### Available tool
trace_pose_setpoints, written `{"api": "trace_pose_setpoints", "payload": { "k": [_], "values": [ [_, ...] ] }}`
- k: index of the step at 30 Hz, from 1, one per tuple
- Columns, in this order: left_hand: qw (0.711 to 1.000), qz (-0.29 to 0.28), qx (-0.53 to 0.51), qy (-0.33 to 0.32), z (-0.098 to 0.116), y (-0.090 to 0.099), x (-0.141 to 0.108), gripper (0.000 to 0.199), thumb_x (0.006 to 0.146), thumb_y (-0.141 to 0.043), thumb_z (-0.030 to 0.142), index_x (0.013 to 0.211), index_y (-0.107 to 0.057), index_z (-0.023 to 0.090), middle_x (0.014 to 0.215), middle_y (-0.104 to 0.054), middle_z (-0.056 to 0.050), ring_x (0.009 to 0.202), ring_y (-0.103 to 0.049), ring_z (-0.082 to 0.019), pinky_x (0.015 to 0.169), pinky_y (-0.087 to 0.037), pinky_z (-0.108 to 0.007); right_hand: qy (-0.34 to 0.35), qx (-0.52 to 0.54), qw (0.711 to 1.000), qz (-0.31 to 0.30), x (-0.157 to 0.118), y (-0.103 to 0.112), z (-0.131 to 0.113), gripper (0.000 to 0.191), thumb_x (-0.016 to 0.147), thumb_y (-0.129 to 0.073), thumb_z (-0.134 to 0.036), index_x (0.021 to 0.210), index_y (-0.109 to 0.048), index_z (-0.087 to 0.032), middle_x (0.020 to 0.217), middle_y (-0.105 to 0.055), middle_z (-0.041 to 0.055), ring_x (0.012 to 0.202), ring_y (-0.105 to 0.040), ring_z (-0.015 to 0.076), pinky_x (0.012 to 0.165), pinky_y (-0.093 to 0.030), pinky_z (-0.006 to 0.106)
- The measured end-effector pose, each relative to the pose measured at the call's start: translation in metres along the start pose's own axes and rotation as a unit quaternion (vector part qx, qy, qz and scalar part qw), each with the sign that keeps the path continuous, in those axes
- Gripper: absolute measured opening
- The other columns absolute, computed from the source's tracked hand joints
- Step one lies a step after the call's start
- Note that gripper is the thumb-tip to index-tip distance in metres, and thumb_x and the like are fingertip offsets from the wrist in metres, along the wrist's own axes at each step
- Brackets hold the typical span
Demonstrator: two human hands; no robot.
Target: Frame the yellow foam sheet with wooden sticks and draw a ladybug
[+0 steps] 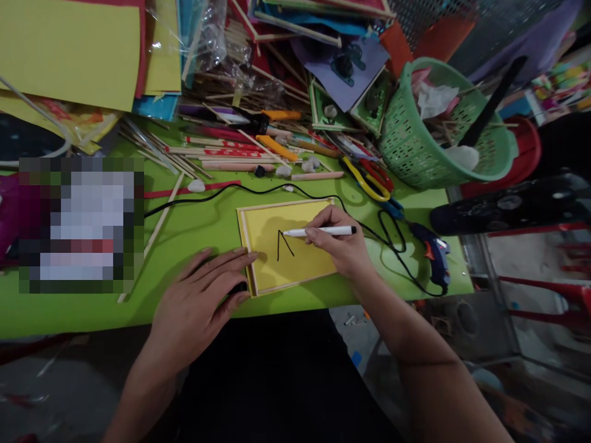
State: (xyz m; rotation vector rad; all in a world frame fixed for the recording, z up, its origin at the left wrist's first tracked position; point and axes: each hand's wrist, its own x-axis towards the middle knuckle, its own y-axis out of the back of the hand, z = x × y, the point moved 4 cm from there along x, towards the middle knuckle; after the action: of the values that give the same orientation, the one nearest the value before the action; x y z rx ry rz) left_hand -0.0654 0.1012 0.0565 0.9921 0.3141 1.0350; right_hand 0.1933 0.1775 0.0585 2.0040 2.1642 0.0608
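Observation:
My right hand (339, 240) is closed round a white marker (298, 232) with a black end, its tip on a yellow sheet (305, 267). Thin wooden sticks edge the sheet like a frame. Two black strokes (278, 246) meet at a peak near the marker's tip. My left hand (207, 295) lies at the sheet's left edge, fingers stretched out and fingertips touching the frame. A small black thing (239, 287) shows between its thumb and fingers; I cannot tell what it is.
A glue gun (433, 255) lies at right, its black cord (221, 195) crossing behind the sheet. Yellow-handled scissors (367, 181), several sticks (231, 149) and a green basket (401, 147) stand farther back. A blurred-out patch (83, 224) covers something at left.

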Motion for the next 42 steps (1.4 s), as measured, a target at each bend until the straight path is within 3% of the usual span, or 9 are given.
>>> {"api": "trace_pose_setpoints", "payload": {
  "k": [22,29,42],
  "values": [
    [1.000,0.004,-0.004,-0.006,0.0004,0.0001,-0.0001,0.013,0.109,-0.053,0.038,0.109,-0.061,0.027,0.145,-0.072,-0.001,0.135,-0.068,-0.024,0.122,-0.039,-0.049,-0.003,-0.009,1.000,-0.016,0.0004,-0.0040,-0.0057,0.034,0.075,-0.090,-0.047,0.078,-0.065,-0.023,0.067,-0.068,-0.0032,0.058,-0.050,0.0114,0.052,-0.038,0.027],
    [1.000,-0.001,-0.002,-0.003,-0.0001,0.0001,-0.0002,0.016,0.109,-0.053,0.038,0.105,-0.063,0.027,0.145,-0.072,0.000,0.134,-0.068,-0.026,0.122,-0.041,-0.051,0.001,0.002,1.000,0.002,-0.0007,-0.0011,-0.0042,0.031,0.077,-0.090,-0.044,0.079,-0.067,-0.023,0.070,-0.070,-0.0019,0.063,-0.057,0.0135,0.057,-0.041,0.028],
    [1.000,0.002,0.003,-0.011,0.0010,0.0000,0.0005,0.013,0.111,-0.050,0.038,0.108,-0.058,0.027,0.147,-0.070,-0.001,0.136,-0.066,-0.025,0.121,-0.037,-0.048,0.008,0.021,1.000,-0.021,-0.0017,-0.0019,-0.0019,0.031,0.079,-0.089,-0.045,0.080,-0.068,-0.023,0.070,-0.071,-0.0014,0.063,-0.058,0.0134,0.057,-0.041,0.028]
  ]
}}
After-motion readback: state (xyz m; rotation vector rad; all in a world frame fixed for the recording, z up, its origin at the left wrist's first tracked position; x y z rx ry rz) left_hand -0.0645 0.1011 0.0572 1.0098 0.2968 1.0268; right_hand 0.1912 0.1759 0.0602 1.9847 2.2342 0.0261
